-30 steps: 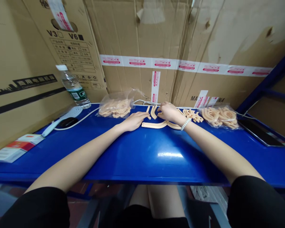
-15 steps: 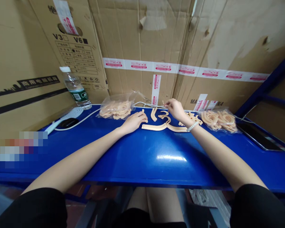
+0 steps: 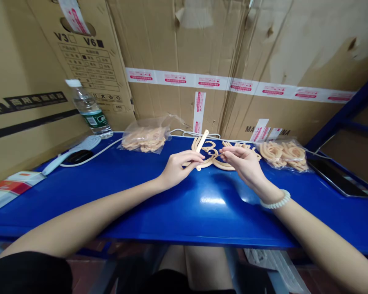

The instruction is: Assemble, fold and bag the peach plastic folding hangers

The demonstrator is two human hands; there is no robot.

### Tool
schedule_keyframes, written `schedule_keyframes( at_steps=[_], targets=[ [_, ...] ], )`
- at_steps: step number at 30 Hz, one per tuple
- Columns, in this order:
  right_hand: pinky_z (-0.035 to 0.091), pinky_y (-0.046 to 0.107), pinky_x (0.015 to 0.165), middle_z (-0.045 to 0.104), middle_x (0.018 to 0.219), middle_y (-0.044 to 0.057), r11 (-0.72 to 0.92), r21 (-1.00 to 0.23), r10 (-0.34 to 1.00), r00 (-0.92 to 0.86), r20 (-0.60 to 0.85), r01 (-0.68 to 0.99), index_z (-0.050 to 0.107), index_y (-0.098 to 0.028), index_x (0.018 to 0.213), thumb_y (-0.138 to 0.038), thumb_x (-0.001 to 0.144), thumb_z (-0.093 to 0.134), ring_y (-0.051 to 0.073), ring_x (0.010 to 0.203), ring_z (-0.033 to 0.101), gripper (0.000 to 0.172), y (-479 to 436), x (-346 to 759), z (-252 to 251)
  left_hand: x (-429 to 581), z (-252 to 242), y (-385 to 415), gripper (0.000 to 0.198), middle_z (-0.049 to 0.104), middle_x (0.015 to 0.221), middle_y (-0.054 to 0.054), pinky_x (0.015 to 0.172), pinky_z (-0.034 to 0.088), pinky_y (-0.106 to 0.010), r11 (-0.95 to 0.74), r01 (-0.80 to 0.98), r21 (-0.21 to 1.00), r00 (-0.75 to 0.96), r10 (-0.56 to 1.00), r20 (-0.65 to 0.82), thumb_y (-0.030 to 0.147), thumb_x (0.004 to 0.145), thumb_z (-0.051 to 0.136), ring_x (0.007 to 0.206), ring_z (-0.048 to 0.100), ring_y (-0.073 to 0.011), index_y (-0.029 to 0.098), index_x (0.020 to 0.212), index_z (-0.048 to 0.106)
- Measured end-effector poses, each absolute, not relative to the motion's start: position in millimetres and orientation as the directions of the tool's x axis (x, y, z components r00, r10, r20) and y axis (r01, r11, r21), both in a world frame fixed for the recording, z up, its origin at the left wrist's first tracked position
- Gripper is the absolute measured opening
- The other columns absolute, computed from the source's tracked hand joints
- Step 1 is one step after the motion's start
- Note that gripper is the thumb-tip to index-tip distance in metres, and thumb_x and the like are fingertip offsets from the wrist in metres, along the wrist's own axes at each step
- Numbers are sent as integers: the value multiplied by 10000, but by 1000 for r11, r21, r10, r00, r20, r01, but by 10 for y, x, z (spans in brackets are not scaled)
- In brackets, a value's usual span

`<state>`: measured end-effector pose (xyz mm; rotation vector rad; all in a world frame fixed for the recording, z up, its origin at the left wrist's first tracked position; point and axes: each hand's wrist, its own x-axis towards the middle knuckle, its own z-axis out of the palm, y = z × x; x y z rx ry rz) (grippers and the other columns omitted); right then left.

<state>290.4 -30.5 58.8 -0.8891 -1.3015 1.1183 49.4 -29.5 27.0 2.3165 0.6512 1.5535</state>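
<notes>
Near the middle of the blue table, my left hand (image 3: 181, 166) pinches a straight beige strip (image 3: 203, 141), which stands tilted with a small hole at its lower end. To its right, my right hand (image 3: 243, 163) has its fingers closed on a small thin piece (image 3: 214, 155), too small to make out well. Beige curved pieces (image 3: 223, 164) lie on the table behind and between both hands. A pile of smaller beige curved pieces (image 3: 239, 145) sits behind my right hand, partly hidden by it.
Clear bags of beige pieces lie at left (image 3: 145, 139) and right (image 3: 282, 154). Far left are a water bottle (image 3: 93, 116), a light-blue brush (image 3: 70, 153), a black mouse (image 3: 80, 157) and a red-white box (image 3: 14, 185). A dark tablet (image 3: 337, 177) lies right. Cardboard (image 3: 171, 41) stands behind the blue table (image 3: 159, 220).
My left hand has lifted the beige strip off the table and moved right. My right hand has come down and nearer, toward my left hand. The view has shifted slightly.
</notes>
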Motion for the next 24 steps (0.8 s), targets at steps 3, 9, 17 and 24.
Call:
schedule_keyframes(
  at_steps=[3,9,17,24],
  targets=[
    [589,304,821,782,916,58,198,-964,973,-80,215,-180,795,-181,844,-414,650,921,135,763,692,328,-343,2876,550,550,201,-361,73,718,1021,-74,800,637,-289,-775,137,617,296,626,721,194,928,666,942,729,-186,185,957,732],
    [593,346,838,733,894,17,143,-967,985,-64,160,-211,690,-202,921,-321,630,928,143,774,689,395,-400,2852,483,578,113,-363,699,557,1385,-126,785,667,-330,-451,-67,890,293,844,449,238,818,778,862,747,-164,276,1439,460],
    [574,346,898,691,913,2,-40,-963,986,-168,6,-266,677,-218,1074,-201,597,915,149,839,683,533,-408,2829,427,541,113,-339,313,704,917,-42,858,617,-375,-329,-85,941,390,858,335,302,790,813,881,733,-198,169,958,585],
    [581,268,838,690,817,-21,-62,-963,954,-299,20,-263,708,-186,751,-268,605,946,114,787,683,291,-453,2770,403,542,151,-365,268,657,832,-16,702,529,-277,-409,-14,912,392,837,382,308,820,777,776,663,-150,176,792,545]
  ],
)
